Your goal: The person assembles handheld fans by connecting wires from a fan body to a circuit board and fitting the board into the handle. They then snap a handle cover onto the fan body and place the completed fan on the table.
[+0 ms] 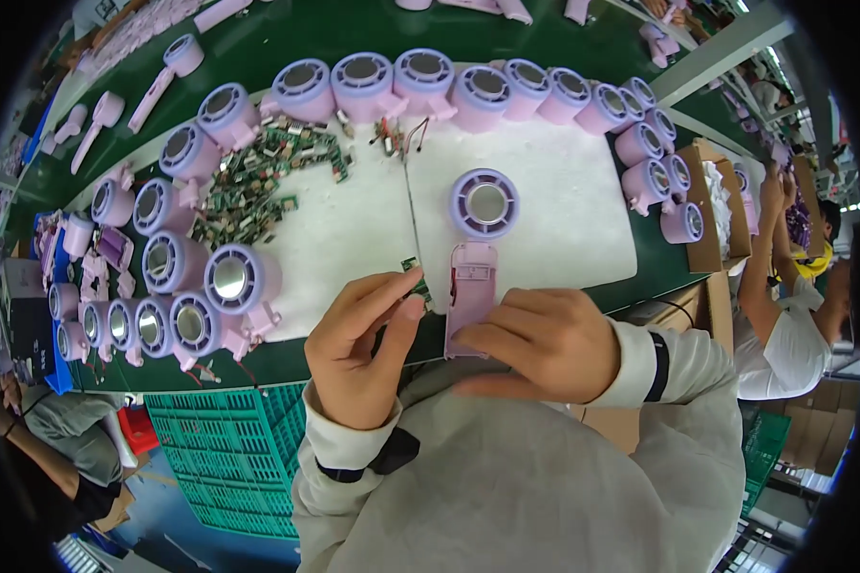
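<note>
Pinched between the thumb and fingers of my left hand (361, 346) is a small green circuit board (412, 265), held upright just left of a pink handheld fan. The fan's round purple head (484, 201) with a silver disc lies on the white mat, its handle (472, 286) toward me. That handle is open-faced, and a thin red wire shows along its left inner edge. My right hand (549, 346) grips the handle's lower end from the right, curled fingers over it; part of the grip is hidden.
Fan bodies (361, 84) curve around the white mat (554, 229). A heap of green circuit boards (248, 181) lies left, with wired parts (389, 138) at the back. An open cardboard box (712, 215) stands right, green crates (225, 449) below left. A co-worker (784, 334) is at right.
</note>
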Demonstrator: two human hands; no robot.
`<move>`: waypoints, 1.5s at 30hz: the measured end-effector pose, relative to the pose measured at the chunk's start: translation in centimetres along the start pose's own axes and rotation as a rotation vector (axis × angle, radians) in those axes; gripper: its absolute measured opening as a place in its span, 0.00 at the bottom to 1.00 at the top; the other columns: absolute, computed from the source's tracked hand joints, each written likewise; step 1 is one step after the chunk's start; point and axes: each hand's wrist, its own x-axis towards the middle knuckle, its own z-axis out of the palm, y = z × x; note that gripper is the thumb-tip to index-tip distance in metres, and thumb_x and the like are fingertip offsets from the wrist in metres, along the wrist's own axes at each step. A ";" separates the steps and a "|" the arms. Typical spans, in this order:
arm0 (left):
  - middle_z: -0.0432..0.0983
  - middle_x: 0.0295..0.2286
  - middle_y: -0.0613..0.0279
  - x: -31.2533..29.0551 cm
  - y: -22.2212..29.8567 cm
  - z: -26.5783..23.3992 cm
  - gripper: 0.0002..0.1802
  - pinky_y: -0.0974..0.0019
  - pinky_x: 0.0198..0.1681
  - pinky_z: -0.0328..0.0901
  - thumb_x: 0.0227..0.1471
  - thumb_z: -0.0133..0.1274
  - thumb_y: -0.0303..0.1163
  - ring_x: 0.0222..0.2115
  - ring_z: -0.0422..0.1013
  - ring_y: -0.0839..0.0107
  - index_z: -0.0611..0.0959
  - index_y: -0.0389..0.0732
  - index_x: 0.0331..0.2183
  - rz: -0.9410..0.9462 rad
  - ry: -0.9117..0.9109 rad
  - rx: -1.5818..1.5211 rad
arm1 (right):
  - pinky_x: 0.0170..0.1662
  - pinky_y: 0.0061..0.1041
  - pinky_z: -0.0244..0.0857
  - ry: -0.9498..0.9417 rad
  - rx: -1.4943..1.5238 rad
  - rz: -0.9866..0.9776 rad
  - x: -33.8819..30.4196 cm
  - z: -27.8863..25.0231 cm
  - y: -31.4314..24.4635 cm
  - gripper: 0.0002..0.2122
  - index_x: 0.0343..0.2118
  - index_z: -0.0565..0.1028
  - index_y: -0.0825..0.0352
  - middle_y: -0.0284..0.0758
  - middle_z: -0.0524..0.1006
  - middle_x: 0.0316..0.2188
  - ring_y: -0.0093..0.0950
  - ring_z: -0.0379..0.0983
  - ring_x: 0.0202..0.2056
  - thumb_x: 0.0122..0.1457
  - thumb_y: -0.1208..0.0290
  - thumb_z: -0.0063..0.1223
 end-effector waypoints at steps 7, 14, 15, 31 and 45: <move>0.79 0.41 0.56 -2.1 0.5 0.7 0.20 0.69 0.43 0.72 0.50 0.58 0.13 0.38 0.77 0.69 0.83 0.34 0.47 -0.030 0.125 -0.075 | 0.25 0.27 0.69 -0.095 -0.093 0.106 2.2 -0.2 3.0 0.14 0.42 0.80 0.62 0.29 0.76 0.26 0.29 0.76 0.26 0.52 0.69 0.63; 0.80 0.33 0.55 -2.3 0.5 1.4 0.20 0.67 0.38 0.72 0.46 0.58 0.13 0.33 0.78 0.65 0.84 0.35 0.43 0.226 -0.271 0.301 | 0.24 0.26 0.70 -0.120 -0.221 -0.124 2.3 1.1 3.5 0.17 0.45 0.79 0.61 0.28 0.76 0.26 0.28 0.77 0.25 0.48 0.71 0.61; 0.80 0.32 0.55 -2.3 0.3 1.4 0.20 0.66 0.37 0.72 0.45 0.58 0.13 0.32 0.79 0.63 0.84 0.36 0.43 0.207 -0.297 0.325 | 0.24 0.26 0.70 -0.096 -0.219 -0.158 2.3 1.3 3.6 0.17 0.44 0.79 0.61 0.29 0.76 0.26 0.28 0.77 0.25 0.48 0.71 0.60; 0.80 0.36 0.62 -1.8 -0.9 0.9 0.19 0.74 0.43 0.68 0.56 0.54 0.14 0.37 0.76 0.76 0.80 0.32 0.50 -0.071 0.111 -0.169 | 0.22 0.29 0.69 0.159 -0.150 0.180 2.8 3.2 2.0 0.05 0.33 0.80 0.61 0.31 0.78 0.19 0.31 0.76 0.19 0.54 0.70 0.64; 0.81 0.39 0.58 0.3 -1.1 2.2 0.19 0.73 0.44 0.71 0.59 0.55 0.17 0.38 0.78 0.76 0.79 0.34 0.53 -0.031 0.135 -0.144 | 0.21 0.24 0.59 0.139 0.330 0.409 2.4 0.9 2.6 0.06 0.37 0.81 0.67 0.31 0.67 0.12 0.24 0.65 0.15 0.57 0.73 0.61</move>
